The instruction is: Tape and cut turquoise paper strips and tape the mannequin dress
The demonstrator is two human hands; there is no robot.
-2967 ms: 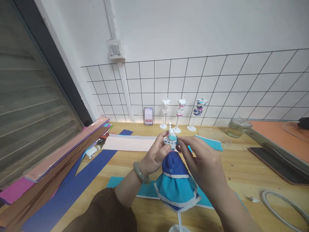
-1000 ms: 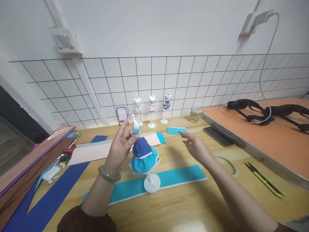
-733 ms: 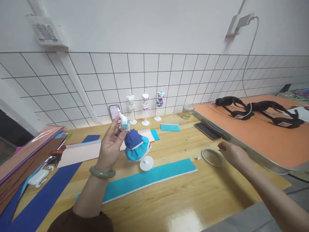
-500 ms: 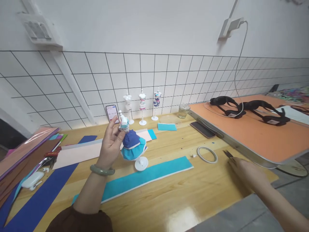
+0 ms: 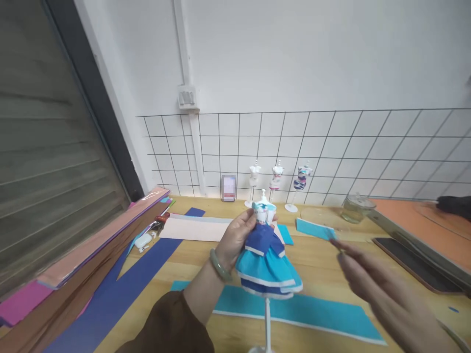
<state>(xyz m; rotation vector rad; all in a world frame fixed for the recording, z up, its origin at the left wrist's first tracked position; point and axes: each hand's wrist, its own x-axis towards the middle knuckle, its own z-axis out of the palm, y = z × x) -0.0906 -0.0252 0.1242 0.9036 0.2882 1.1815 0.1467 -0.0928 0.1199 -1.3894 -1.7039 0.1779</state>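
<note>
My left hand (image 5: 237,238) is closed around the upper body of a miniature dress form (image 5: 263,211) on a white stand. The form wears a layered skirt (image 5: 267,267) in dark blue and turquoise with white edges. My right hand (image 5: 379,289), to the right and smeared by motion, pinches a small fork (image 5: 333,238), its tines blurred and pointing up and left. A long turquoise strip (image 5: 312,314) with a white edge lies on the table under the skirt. Just beyond the fork is a short turquoise piece (image 5: 314,229).
Three small dress forms (image 5: 277,176) stand at the wall beside a propped phone (image 5: 228,189). Folded coloured sheets (image 5: 103,240), a dark blue strip (image 5: 121,294) and an earphone case (image 5: 143,241) lie left. A glass cup (image 5: 356,208) and a dark phone (image 5: 415,262) are right.
The view has swung left. My right hand has lifted the fork off the table and brought it toward the dress form, which now stands more upright in my left hand.
</note>
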